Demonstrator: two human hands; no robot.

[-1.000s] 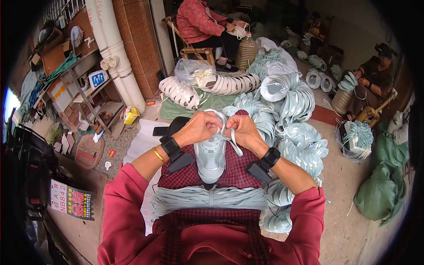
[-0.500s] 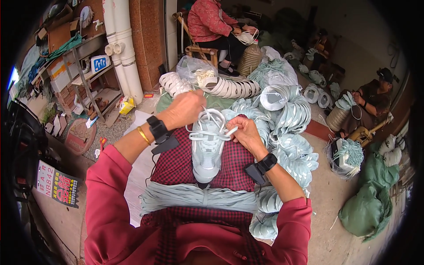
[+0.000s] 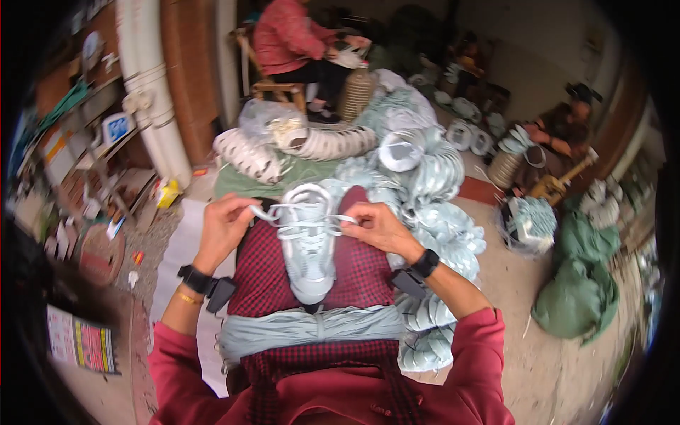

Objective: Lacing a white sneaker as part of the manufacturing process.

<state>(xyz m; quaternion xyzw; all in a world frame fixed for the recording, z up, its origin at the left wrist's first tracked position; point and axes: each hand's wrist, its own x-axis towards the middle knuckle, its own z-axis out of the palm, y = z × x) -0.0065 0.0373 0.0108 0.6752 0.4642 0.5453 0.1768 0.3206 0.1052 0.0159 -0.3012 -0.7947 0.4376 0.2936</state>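
Note:
A pale blue-grey sneaker upper [image 3: 309, 265] lies over my lap on the red-and-black checked cloth [image 3: 258, 280], its toe toward me. White shoelaces cross its tongue and form loops near the ankle opening. My left hand [image 3: 225, 225] pinches a lace to the left of the upper. On the right, my right hand [image 3: 384, 230] closes thumb and fingers on another part of the lace. The lace is drawn out to both sides. Something dark shows under the toe; what it is stays hidden. A tied bundle of pale laces [image 3: 283, 331] rests across my lap, nearer me.
Stacks of pale shoe uppers [image 3: 435, 173] pile up ahead and to the right. White uppers with dark gaps [image 3: 329, 142] lie on green cloth ahead. A green sack [image 3: 577, 297] stands at right. A person in a red top [image 3: 290, 42] and others sit farther off.
My left hand has moved left and down from above the ankle opening, drawing the lace outward. My right hand keeps its pinch beside the upper. The whole view has shifted.

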